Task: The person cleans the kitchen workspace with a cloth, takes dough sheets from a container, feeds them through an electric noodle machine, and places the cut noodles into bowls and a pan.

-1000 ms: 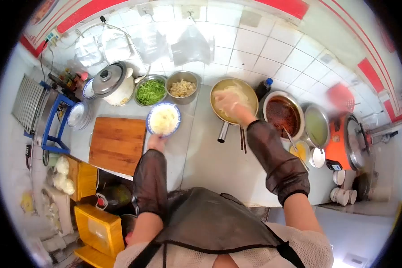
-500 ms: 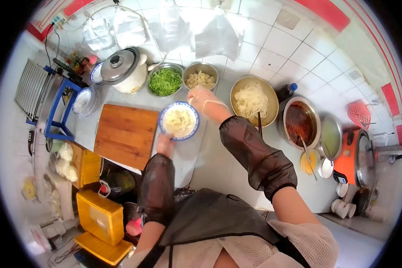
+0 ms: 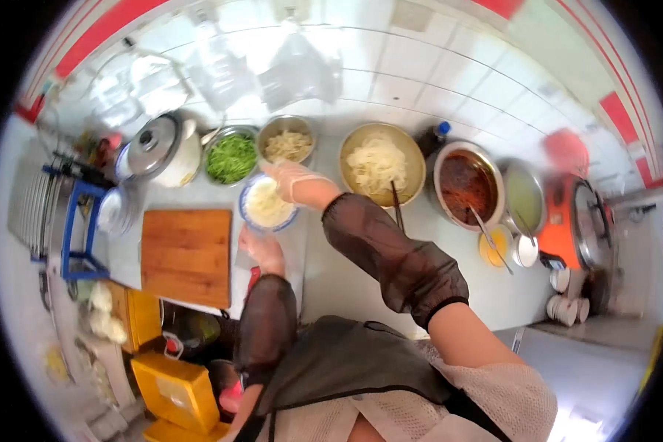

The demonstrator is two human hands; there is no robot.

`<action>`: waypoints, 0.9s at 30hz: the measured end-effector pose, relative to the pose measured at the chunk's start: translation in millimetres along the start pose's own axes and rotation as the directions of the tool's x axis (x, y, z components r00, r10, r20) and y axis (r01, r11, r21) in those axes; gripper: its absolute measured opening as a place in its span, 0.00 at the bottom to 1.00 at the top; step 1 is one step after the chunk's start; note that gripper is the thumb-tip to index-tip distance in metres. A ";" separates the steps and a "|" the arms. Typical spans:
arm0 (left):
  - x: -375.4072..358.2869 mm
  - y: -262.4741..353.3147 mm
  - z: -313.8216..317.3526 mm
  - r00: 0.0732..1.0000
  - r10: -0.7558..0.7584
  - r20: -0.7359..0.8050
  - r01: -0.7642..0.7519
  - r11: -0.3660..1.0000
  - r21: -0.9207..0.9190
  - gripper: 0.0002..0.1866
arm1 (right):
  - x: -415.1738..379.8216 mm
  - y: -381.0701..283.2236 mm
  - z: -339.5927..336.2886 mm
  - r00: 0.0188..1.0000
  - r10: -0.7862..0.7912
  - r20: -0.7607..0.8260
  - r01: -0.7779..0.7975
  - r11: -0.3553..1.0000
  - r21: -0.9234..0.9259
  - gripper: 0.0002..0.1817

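Note:
A blue-rimmed white bowl (image 3: 261, 210) holds pale noodles on the counter. My left hand (image 3: 264, 252) is at its near edge, fingers closed on the rim. Over the bowl's far right edge is my right hand (image 3: 298, 184), in a clear glove, its fingers together and pointing left; anything in them is too small to tell. Just beyond it stands a metal bowl of pale pieces (image 3: 287, 145), beside a metal bowl of chopped greens (image 3: 231, 158). To the right, a large bowl of white noodles (image 3: 376, 163) has dark chopsticks (image 3: 397, 205) in it.
A wooden board (image 3: 186, 256) lies left of the bowl. Behind it stands a lidded pot (image 3: 177, 158). On the right are a pot of red sauce (image 3: 468, 188) with a ladle, a pot of greenish liquid (image 3: 524, 197), a small yellow bowl (image 3: 496, 245) and an orange cooker (image 3: 560, 232).
The view has shifted. My right hand has moved from beside the bowl of pale pieces, toward me and over the edge of the blue-rimmed bowl. My left hand stays at the near rim.

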State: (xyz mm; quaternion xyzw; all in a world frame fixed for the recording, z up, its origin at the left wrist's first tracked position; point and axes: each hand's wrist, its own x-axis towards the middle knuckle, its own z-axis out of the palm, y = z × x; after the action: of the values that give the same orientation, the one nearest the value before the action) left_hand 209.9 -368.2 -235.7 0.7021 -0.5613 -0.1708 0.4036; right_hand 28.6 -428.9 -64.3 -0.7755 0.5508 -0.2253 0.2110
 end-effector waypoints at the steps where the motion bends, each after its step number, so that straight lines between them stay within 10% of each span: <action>1: -17.9 20.2 -0.5 0.996 0.088 -0.028 -0.091 0.992 -0.085 0.19 | -14.3 -1.6 -21.5 0.995 0.035 -0.098 -0.033 0.999 0.020 0.18; 2: -33.9 38.5 8.4 0.991 0.128 0.034 -0.120 0.978 -0.172 0.18 | -34.5 1.1 -49.5 0.968 0.139 -0.210 -0.144 0.990 -0.010 0.18; 3: -48.4 56.5 21.9 0.898 -0.042 0.437 0.235 0.887 -0.398 0.18 | -60.8 11.1 -77.4 0.919 0.228 -0.321 -0.251 0.967 -0.032 0.17; 5: -75.1 91.3 42.5 0.225 0.049 0.973 0.880 0.419 -0.225 0.18 | -114.4 80.6 -105.4 0.720 0.408 -0.562 -0.477 0.879 0.027 0.14; 6: -81.9 116.1 47.8 0.217 0.059 0.974 0.878 0.423 -0.221 0.18 | -139.4 131.6 -113.6 0.601 0.379 -0.703 -0.442 0.891 0.103 0.14; 8: -82.8 164.9 57.2 -0.045 -0.017 0.999 0.951 0.305 0.048 0.19 | -171.5 158.1 -148.6 0.071 0.720 -0.690 -0.822 0.435 0.368 0.27; 12: -77.0 174.9 85.9 -0.097 0.042 0.994 0.916 0.396 0.072 0.16 | -167.6 196.9 -142.5 0.183 0.842 -0.508 -0.929 0.317 0.192 0.39; 20: -78.9 170.4 28.6 -0.115 0.076 0.990 0.880 0.471 0.066 0.16 | -157.7 218.4 -120.1 0.346 0.705 -0.619 -0.776 0.586 0.234 0.38; 24: -99.3 170.1 -47.0 -0.067 -0.056 0.996 0.933 0.351 0.082 0.14 | -166.1 147.8 -130.3 0.601 0.309 -0.738 -0.513 0.856 -0.060 0.38; 26: -107.8 166.2 -71.6 -0.045 -0.065 0.997 0.935 0.350 0.065 0.14 | -168.9 113.4 -143.4 0.898 -0.081 -0.433 -0.158 0.859 -0.487 0.34; 27: -111.0 164.6 -79.1 -0.032 -0.091 0.995 0.937 0.345 0.062 0.14 | -166.4 98.0 -142.0 0.880 -0.256 -0.401 0.004 0.846 -0.532 0.28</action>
State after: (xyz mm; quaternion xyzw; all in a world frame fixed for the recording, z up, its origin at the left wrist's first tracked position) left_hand 123.0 -243.1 -85.8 0.4115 -0.1913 -0.8852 0.1030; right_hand -177.0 -312.0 -25.1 -0.7645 0.5691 -0.2592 -0.1566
